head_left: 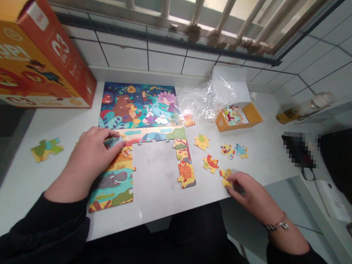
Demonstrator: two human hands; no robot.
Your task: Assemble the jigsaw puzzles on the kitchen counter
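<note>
My left hand (pixel 91 160) pinches a pale blue jigsaw piece (pixel 113 142) at the inner corner of a partly joined children's jigsaw puzzle (pixel 138 107), which shows colourful forest animals. My right hand (pixel 250 190) rests its fingertips on a yellow jigsaw piece (pixel 226 178), partly hidden beneath them, on the counter. A strip of joined pieces with a hippo (pixel 111 185) runs down near my left hand. Another strip with a lion (pixel 185 165) lies to its right. Several loose pieces (pixel 210 164) lie between that strip and my right hand, and one green piece (pixel 46 149) lies far left.
A large orange puzzle box (pixel 34 49) stands at the back left. An orange box tray (pixel 239 118) holding pieces and a clear plastic bag (pixel 208 98) lie at the back. Tiled walls and a barred window rise behind the white counter (pixel 155 211). A pixelated object (pixel 300 148) sits on the right.
</note>
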